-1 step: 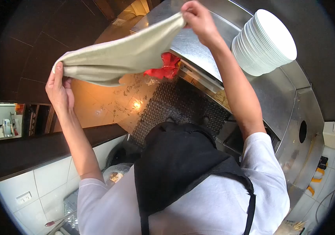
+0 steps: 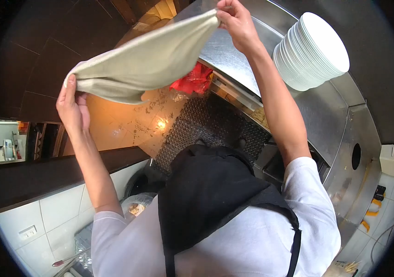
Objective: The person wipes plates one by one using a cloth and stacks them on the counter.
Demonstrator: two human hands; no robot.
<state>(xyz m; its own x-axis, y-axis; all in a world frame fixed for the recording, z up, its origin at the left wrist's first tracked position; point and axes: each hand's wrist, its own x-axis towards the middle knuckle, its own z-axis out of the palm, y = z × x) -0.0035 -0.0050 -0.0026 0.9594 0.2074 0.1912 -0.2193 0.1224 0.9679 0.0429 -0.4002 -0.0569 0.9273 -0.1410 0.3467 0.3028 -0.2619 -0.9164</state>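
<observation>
A pale cream cloth (image 2: 141, 64) hangs stretched in the air between my two hands. At its left end, my left hand (image 2: 73, 107) pinches a corner, with the thumb on top. My right hand (image 2: 237, 25), higher and farther forward, grips the opposite corner above the steel counter. The cloth sags in folds along its lower edge, most of all near my left hand. Below and behind its right part is a red plastic bag (image 2: 193, 79), partly covered by the cloth.
A tall stack of white plates (image 2: 305, 55) stands on the steel counter (image 2: 319, 115) at right. A black perforated mat (image 2: 192, 117) lies on the wet tiled floor (image 2: 114, 122). A dark ledge (image 2: 68, 171) runs along the left. Beside my left arm sits a bag-lined bin (image 2: 134, 205).
Both hands have shifted very slightly, the left one a little right. The cloth has swung a bit, its lower edge fuller on the right. Both hands keep their grip.
</observation>
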